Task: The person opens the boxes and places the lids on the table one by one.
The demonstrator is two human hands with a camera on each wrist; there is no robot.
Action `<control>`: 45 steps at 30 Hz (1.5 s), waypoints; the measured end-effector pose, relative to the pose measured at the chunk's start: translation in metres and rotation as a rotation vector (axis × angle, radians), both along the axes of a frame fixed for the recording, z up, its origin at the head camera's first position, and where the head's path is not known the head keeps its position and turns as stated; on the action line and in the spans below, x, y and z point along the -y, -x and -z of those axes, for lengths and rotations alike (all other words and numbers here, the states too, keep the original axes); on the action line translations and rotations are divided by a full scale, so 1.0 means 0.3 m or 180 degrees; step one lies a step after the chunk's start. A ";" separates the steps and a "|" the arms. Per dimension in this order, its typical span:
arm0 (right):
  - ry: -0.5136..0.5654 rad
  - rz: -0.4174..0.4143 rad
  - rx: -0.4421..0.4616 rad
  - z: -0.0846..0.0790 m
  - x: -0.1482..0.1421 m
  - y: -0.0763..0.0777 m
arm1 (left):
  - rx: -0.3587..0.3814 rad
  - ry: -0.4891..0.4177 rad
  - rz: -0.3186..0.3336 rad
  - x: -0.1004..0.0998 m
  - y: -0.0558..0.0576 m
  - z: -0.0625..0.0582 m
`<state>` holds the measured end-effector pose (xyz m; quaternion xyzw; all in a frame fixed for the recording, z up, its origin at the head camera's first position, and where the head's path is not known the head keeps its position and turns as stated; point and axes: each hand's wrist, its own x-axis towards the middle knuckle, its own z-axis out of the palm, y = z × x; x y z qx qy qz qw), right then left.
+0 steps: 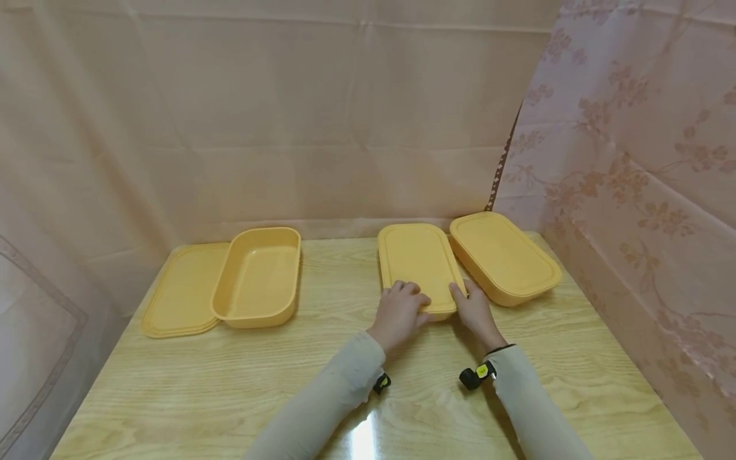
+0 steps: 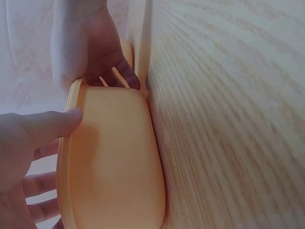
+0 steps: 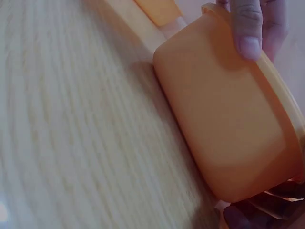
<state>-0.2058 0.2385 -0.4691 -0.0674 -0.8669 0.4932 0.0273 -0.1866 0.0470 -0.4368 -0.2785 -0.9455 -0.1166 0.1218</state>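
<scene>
A yellow food container (image 1: 418, 255) with its lid on stands at the right of the middle of the table. At its front left corner my left hand (image 1: 399, 313) has bent fingers over the lid and its thumb against the front rim. My right hand (image 1: 476, 313) grips the front right corner, thumb on the lid's edge and fingers down the side. In the left wrist view the container's front wall (image 2: 112, 157) rests on the table. In the right wrist view a thumb (image 3: 249, 47) lies on the lid's rim.
A second lidded yellow container (image 1: 506, 255) stands angled at the right, close beside the first. On the left, an uncovered container (image 1: 259, 275) stands beside a flat yellow lid (image 1: 181, 294), partly overlapping it in view. Cloth curtains (image 1: 345, 115) hang behind the wooden table (image 1: 230, 396).
</scene>
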 end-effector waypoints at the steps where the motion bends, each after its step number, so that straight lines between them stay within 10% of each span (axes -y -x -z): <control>1: 0.0020 0.0001 -0.0019 0.000 0.001 0.001 | -0.0009 -0.0012 -0.0001 0.000 0.000 0.000; 12: 0.0114 0.0016 -0.0026 0.017 -0.003 -0.002 | 0.0050 -0.0061 -0.0034 0.002 -0.010 -0.009; 26: 0.0404 -0.0631 0.0362 0.010 -0.071 -0.007 | 0.0101 -0.0066 0.0015 0.003 -0.004 -0.014; 45: -0.0136 -0.1019 -0.0204 0.037 -0.090 -0.024 | 0.0290 0.0288 0.0114 -0.012 0.004 -0.037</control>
